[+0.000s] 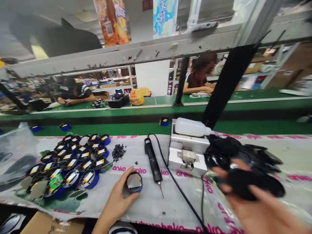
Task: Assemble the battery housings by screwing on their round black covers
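My left hand (119,193) has its thumb and fingers curled round a small round blue housing (134,182) with a black rim and a pale, shiny top, which rests on the white sheet. On the right, my right hand (255,198), blurred by motion, grips a flat black disc (243,184) in front of a pile of black plastic parts (229,151). A black electric screwdriver (153,161) lies between my hands, its bit pointing toward me. Small black pieces (119,152) form a heap beyond my left hand.
Many blue housings with batteries (73,162) crowd the left. A silver machine (187,156) bears a white squeeze bottle (192,126). The screwdriver's black cable (179,188) crosses the sheet. A clear plastic bag (18,156) stands far left. Two people sit at the bench (156,100) opposite.
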### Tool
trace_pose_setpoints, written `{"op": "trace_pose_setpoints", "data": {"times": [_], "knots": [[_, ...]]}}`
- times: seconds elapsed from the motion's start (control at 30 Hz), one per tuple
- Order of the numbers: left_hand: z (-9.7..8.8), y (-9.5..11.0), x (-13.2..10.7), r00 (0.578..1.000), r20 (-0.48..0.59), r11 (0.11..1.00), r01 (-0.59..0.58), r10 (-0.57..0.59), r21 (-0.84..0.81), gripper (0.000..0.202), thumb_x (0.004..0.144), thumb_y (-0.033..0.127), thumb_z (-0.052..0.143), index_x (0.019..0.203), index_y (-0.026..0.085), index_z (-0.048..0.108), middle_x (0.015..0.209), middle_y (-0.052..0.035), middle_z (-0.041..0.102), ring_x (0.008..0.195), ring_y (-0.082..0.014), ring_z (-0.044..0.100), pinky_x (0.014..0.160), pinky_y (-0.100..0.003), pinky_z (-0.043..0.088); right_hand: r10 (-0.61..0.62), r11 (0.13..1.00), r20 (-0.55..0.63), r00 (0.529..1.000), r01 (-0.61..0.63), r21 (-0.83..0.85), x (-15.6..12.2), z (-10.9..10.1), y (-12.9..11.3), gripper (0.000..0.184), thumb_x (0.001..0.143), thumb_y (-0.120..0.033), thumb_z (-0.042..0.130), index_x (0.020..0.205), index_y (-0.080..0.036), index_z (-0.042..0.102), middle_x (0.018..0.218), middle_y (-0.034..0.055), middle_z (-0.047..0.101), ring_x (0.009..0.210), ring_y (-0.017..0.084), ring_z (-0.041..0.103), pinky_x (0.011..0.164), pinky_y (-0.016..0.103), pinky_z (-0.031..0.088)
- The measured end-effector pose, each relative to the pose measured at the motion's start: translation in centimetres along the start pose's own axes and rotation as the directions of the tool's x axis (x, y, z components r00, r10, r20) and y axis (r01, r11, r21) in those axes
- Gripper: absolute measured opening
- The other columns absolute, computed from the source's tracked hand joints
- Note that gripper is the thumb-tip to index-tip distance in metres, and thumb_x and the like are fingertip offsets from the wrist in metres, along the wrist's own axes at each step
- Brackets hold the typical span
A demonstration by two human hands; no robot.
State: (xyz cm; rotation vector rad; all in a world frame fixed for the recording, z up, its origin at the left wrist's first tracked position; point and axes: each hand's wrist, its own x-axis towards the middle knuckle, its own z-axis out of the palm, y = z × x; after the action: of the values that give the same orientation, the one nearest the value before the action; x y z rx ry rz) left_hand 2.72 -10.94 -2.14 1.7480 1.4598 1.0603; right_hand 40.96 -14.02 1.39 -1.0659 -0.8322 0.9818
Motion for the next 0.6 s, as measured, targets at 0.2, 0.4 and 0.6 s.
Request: {"op": "trace_pose_setpoints", "data": {"times": [0.2,0.4,0.6], "knots": [[-0.4,-1.3,1.0,0.983,0.076,0.982,-0.17,0.164,0.079,0.043,0.079,0.031,0.08,0.121,0.031,0.073,0.131,-0.01,0.07,0.124,-0.0343,0.065,0.105,-0.053,0.052,0.283,0.657,0.443,0.851,-0.508,0.557,-7.6,11.0,3.3,0.05,0.09,-0.058,0.056,0.138,-0.044,0.059,0.119,0.0081,0.072,0.094,0.026,0.07,0.077,0.039,0.057],[0.2,-1.6,0.4,0.939,0.035,0.929,-0.344,0.343,0.134,0.024,0.084,0.032,0.077,0.108,0.034,0.08,0.128,-0.0087,0.068,0.112,-0.031,0.071,0.093,-0.044,0.061,0.276,0.671,0.361,0.891,-0.447,0.591,-9.4,13.7,4.2,0.046,0.082,-0.054,0.078,0.126,-0.046,0.067,0.114,0.0063,0.072,0.089,0.023,0.071,0.074,0.031,0.054],[0.0,-1.3,0.2,0.932,0.105,0.921,-0.359,0.346,0.155,0.031,0.088,0.026,0.072,0.117,0.035,0.075,0.132,-0.0079,0.062,0.115,-0.0293,0.069,0.094,-0.042,0.06,0.192,0.92,0.238,0.952,-0.259,0.294,-11.0,15.7,6.3,0.068,0.071,-0.039,0.092,0.133,-0.041,0.064,0.142,0.0074,0.055,0.089,0.023,0.069,0.069,0.032,0.057]]}}
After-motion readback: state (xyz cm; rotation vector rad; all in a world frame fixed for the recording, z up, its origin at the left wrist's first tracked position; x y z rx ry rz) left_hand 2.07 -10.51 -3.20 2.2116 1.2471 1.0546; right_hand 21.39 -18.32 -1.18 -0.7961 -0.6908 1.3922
